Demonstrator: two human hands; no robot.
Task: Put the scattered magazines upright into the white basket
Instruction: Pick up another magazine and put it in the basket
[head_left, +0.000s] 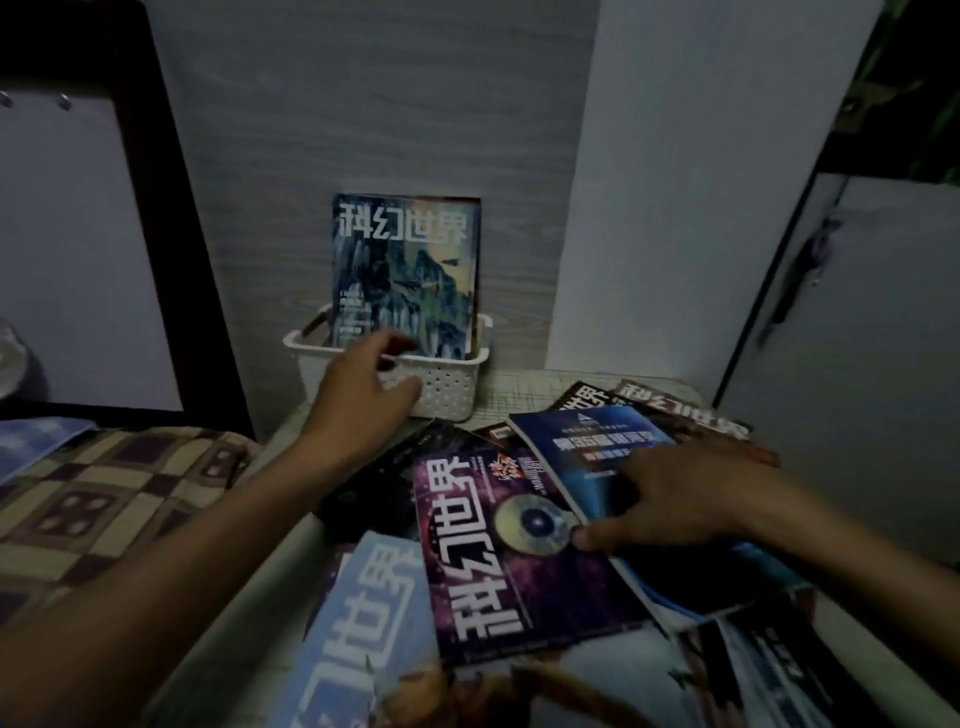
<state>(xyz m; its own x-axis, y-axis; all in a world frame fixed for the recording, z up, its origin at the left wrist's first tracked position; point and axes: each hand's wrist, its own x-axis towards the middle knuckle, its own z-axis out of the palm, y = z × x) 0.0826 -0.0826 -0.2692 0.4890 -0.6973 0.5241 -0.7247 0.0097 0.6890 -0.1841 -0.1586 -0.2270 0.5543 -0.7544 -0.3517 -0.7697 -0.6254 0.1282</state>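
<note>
The right hand (691, 499) has fingers spread flat on the dark blue magazine (592, 457), thumb at its near edge, pinching to lift it off the purple magazine (519, 561); best to raise that edge cleanly before gripping. The left hand (363, 395) rests loose and empty against the white basket (452, 384), steadying it, where one magazine (405, 270) stands upright against the wall. Both forearms reach forward over the scattered pile

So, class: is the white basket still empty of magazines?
No: one magazine already stands upright inside the white basket, against the wall.
</note>
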